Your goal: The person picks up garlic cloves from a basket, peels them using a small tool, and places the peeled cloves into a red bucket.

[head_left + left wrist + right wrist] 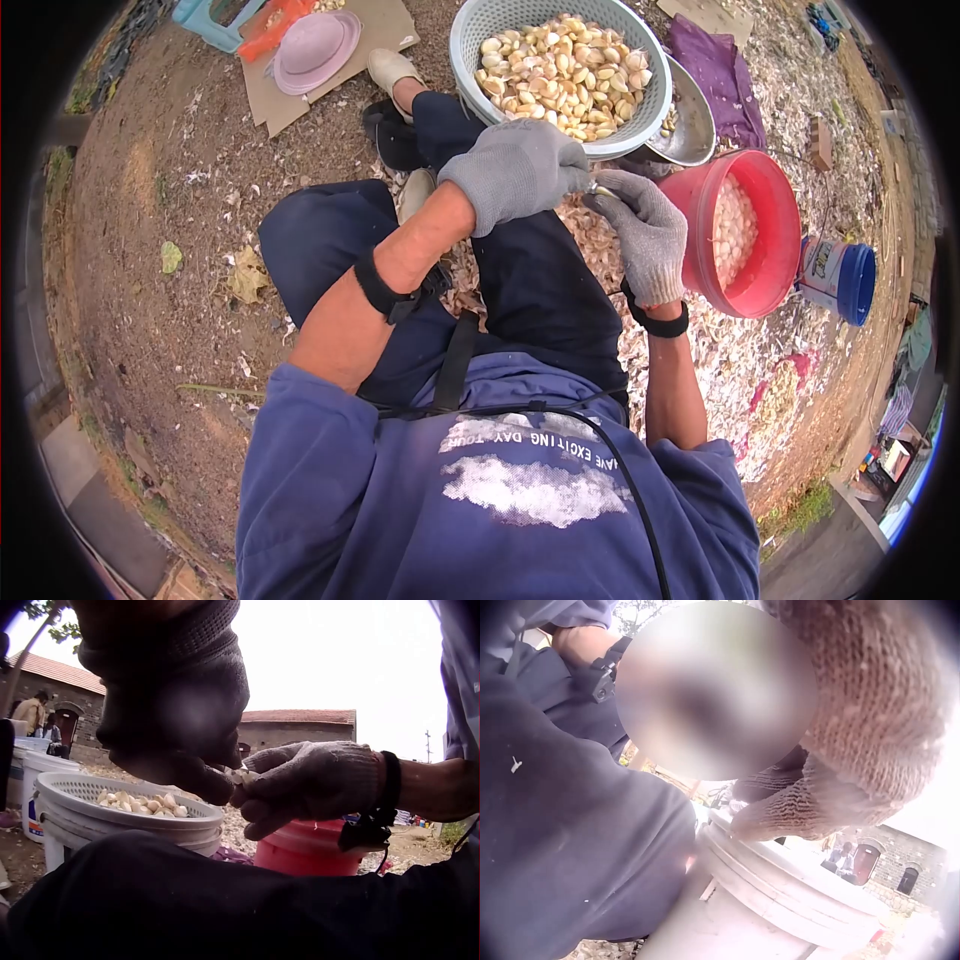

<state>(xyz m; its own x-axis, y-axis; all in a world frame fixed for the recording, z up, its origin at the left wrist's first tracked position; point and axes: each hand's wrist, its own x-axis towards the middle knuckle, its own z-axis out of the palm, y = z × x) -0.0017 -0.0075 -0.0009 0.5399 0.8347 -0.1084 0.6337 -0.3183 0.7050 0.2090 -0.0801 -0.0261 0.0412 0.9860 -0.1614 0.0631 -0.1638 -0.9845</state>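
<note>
My left hand (520, 172), in a grey knit glove, comes in from the left with its fingers curled. Its fingertips meet those of my right hand (645, 232), also gloved, just in front of a grey colander basket (462, 60). Between them they pinch a small pale garlic clove (244, 777), mostly covered by the fingers; a shiny bit shows there in the head view. Heaped in the basket are unpeeled garlic cloves (565, 75). Close by my right hand stands a red bucket (775, 215) with peeled cloves (733, 230) inside.
Behind the basket sits a metal bowl (695, 125), beside a purple cloth (715, 85). A blue-rimmed pail (858, 285) lies right of the red bucket. Garlic skins (700, 370) litter the ground. At upper left, a pink hat (315, 50) rests on cardboard (385, 30). Other people (34, 716) sit farther off.
</note>
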